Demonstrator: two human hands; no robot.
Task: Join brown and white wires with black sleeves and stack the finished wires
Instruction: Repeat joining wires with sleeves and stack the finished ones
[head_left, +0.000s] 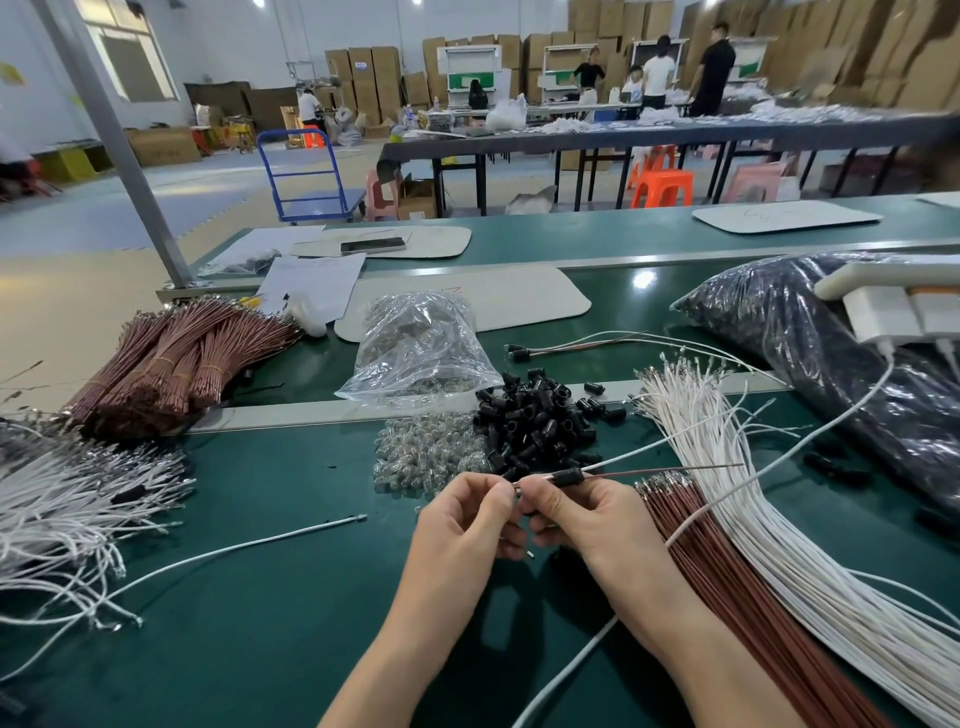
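Above the counter (291, 571), the left hand (467, 514) pinches the wire ends. The right hand (582, 514) pinches the black sleeve (563, 478). The white wire (639, 451) and brown wire (675, 470) trail rightward. Risks: a slackened pinch may let an end slip from the sleeve, and the trailing wires may snag the loose wire bundles (779, 519).

A factory floor: stacked cartons (374, 78), long workbenches (623, 136) (workers (658, 73) standing behind).
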